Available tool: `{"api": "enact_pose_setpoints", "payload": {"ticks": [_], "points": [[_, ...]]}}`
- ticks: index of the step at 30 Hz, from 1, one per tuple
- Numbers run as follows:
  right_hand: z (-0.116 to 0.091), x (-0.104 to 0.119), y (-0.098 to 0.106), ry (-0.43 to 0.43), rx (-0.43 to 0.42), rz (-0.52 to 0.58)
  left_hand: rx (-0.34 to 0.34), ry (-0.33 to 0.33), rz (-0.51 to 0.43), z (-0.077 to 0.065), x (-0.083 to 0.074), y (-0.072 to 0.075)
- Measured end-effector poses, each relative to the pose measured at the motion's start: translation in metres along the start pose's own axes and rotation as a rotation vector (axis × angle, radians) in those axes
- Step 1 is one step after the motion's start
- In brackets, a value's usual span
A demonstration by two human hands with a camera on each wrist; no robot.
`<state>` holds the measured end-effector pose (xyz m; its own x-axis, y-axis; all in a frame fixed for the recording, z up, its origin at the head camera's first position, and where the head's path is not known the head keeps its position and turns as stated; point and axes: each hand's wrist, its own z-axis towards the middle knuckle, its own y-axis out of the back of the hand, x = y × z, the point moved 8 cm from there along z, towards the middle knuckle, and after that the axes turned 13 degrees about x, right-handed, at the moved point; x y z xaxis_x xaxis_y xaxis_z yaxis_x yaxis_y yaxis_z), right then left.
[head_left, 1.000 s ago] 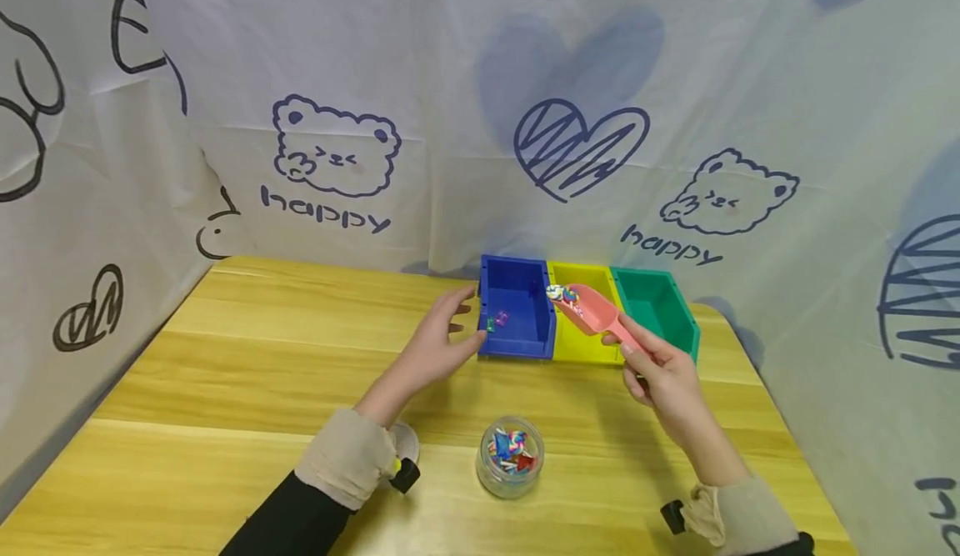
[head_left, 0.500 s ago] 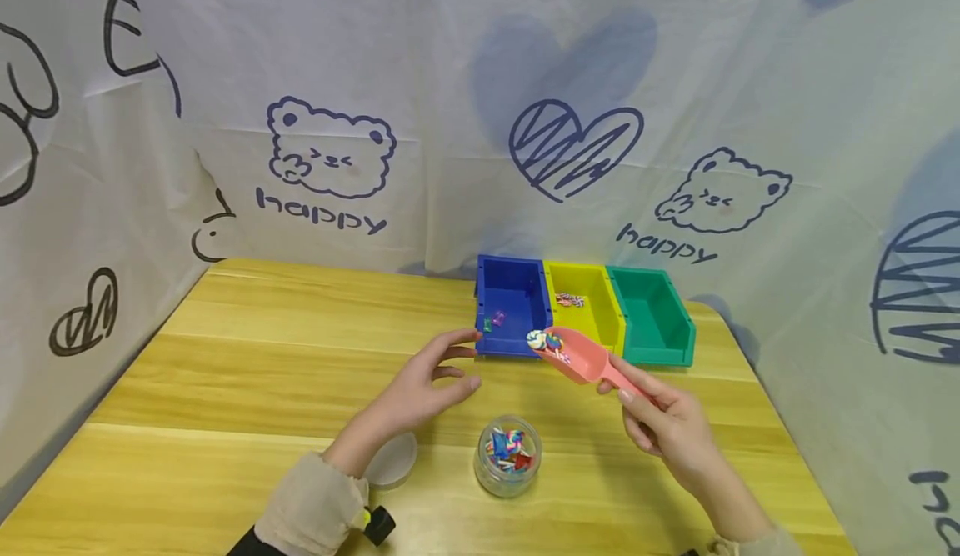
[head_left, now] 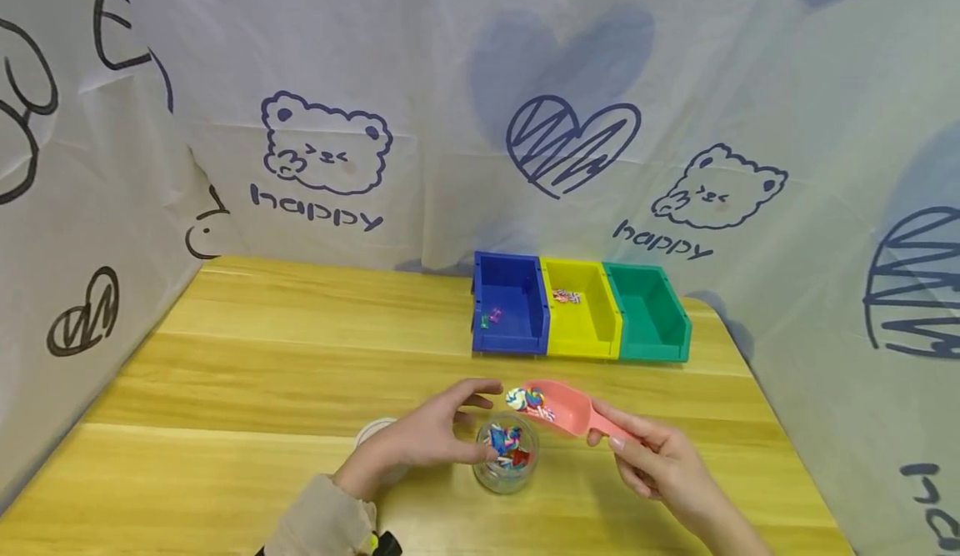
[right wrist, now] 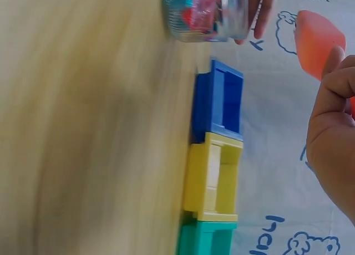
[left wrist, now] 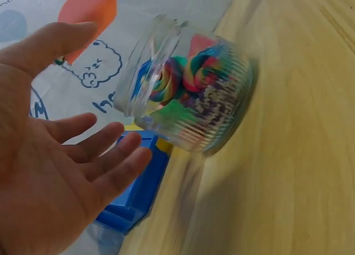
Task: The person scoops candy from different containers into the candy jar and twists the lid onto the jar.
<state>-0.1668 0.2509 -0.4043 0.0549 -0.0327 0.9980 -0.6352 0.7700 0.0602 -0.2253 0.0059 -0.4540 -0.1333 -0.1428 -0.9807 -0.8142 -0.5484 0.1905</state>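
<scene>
My right hand (head_left: 656,460) grips the handle of a pink scoop (head_left: 566,406), its thumb along the top. Swirled lollipop pieces (head_left: 525,399) and small striped bits lie at the scoop's front end. Below and left of the scoop stands a glass jar (head_left: 506,477), part full of colourful candy pieces; in the left wrist view the jar (left wrist: 188,88) shows swirls and wrapped bits through its wall. My left hand (head_left: 431,431) is spread at the jar's left side, thumb overlapping the rim in the head view. In the left wrist view the left fingers are loosely extended, holding nothing.
Three joined bins stand at the back: blue (head_left: 510,343) with green and purple pieces, yellow (head_left: 585,346) with striped pieces, and green (head_left: 656,348). A round white lid (head_left: 372,429) lies partly hidden under my left forearm. A printed cloth (head_left: 450,122) hangs behind the table.
The scoop has come back from over the yellow bin toward the jar, still carrying its pieces. My left hand has left the blue bin's side and moved down to the jar.
</scene>
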Motion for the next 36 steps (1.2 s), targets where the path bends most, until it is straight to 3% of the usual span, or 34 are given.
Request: {"api": "enact_pose_setpoints", "payload": {"ticks": [2, 7, 13, 18, 31, 36], "points": [[-0.002, -0.004, -0.002, -0.017, 0.018, -0.002, 0.014, 0.026, -0.008, 0.001, 0.003, -0.004], [-0.004, -0.016, -0.004, -0.15, 0.024, -0.02, 0.047, 0.009, 0.019, 0.004, 0.003, -0.012], [-0.001, -0.02, -0.006, -0.298, 0.039, -0.141, 0.049, 0.027, 0.087, 0.004, 0.007, -0.014], [0.009, -0.009, -0.011, -0.31, 0.127, -0.257, 0.044, 0.053, 0.132, 0.004, 0.009, -0.012], [0.058, 0.056, -0.027, -0.275, 0.321, -0.789, 0.051, 0.063, 0.139, 0.005, 0.006, -0.01], [0.068, 0.069, -0.035, -0.288, 0.359, -0.895, 0.05, 0.06, 0.148, 0.005, 0.005, -0.011]]}}
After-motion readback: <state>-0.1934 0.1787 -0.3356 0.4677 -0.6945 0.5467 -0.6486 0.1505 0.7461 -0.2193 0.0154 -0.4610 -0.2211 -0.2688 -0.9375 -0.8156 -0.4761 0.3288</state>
